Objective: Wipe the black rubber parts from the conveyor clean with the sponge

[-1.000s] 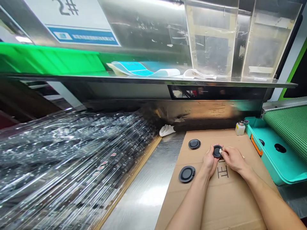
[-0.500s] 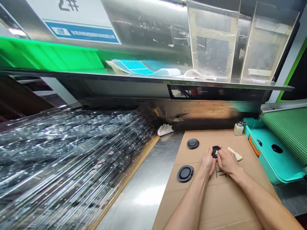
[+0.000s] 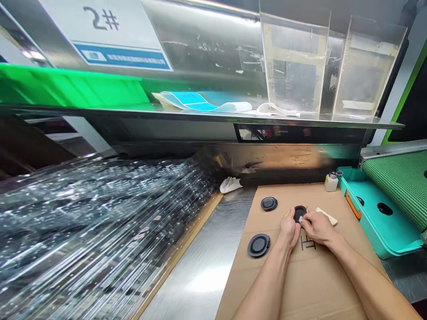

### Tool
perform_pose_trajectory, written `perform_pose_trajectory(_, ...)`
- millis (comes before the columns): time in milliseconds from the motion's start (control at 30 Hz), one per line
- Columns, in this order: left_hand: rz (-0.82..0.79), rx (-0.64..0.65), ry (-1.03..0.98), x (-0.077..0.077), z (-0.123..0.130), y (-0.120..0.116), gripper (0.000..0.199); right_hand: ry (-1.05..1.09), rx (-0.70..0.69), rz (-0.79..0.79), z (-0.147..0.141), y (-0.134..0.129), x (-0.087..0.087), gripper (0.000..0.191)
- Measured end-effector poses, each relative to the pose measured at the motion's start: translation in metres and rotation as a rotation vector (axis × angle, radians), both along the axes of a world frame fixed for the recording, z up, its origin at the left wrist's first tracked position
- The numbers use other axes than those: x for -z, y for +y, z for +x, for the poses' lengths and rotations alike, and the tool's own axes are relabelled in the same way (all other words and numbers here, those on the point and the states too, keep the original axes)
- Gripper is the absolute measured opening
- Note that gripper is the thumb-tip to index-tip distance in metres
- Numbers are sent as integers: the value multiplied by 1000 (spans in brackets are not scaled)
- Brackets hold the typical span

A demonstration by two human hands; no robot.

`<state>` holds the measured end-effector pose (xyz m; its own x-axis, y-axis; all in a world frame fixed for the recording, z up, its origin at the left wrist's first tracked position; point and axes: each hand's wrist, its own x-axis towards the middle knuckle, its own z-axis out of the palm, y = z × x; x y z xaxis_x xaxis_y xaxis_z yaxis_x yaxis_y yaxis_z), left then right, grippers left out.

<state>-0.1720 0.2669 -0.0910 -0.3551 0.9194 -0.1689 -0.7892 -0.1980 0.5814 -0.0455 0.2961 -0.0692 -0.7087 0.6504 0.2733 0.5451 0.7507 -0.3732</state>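
Note:
My left hand (image 3: pixel 288 227) grips a round black disc (image 3: pixel 299 213) by its left edge, above the cardboard sheet (image 3: pixel 283 284). In my right hand (image 3: pixel 316 226) a small white wad of cloth or tissue (image 3: pixel 301 219) is pinched between the fingertips, pressed against the disc's lower right part. Just beyond the right hand lies a folded cream cloth (image 3: pixel 328 216). To the left on the cardboard rest two more round black pieces, a smaller stack (image 3: pixel 268 204) and a larger disc (image 3: pixel 259 246).
A small white bottle (image 3: pixel 331 182) stands by the teal tray (image 3: pixel 370 235), which holds black round parts. A green conveyor belt (image 3: pixel 400 178) runs at the right. Stacked clear plastic trays (image 3: pixel 116 231) fill the left. A white crumpled glove or cloth (image 3: pixel 230 185) lies behind; a metal shelf (image 3: pixel 207 116) spans above.
My right fingers have shifted slightly down and left across the disc, showing more of its face and the white wad. The whole view has tilted slightly.

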Motion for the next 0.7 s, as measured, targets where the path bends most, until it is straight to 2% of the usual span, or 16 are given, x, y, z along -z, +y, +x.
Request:
perform_pose_trajectory(100,-8,-10,-16,-3,-6,0,28,3,-113,-236,11,5,-10,28)
perform_pose_trajectory(167,-28,-12,-26,-5,-10,-1,29,52,-116,-277,18,12,-16,38)
perform_pose_trajectory(267,-31,-2,-30,-7,-12,0,30,143,32,-159,26,25,-22,48)
perform_pose_trajectory(367,-27,17,-30,-9,-12,-1,31,153,161,-70,29,33,-22,47)
perform_pose_trajectory(633,-18,100,-218,-15,-12,-7,34,43,298,-29,28,28,-16,46)
perform_pose_trajectory(700,-27,103,-240,-17,-13,-6,36,90,280,-43,29,29,-17,40)
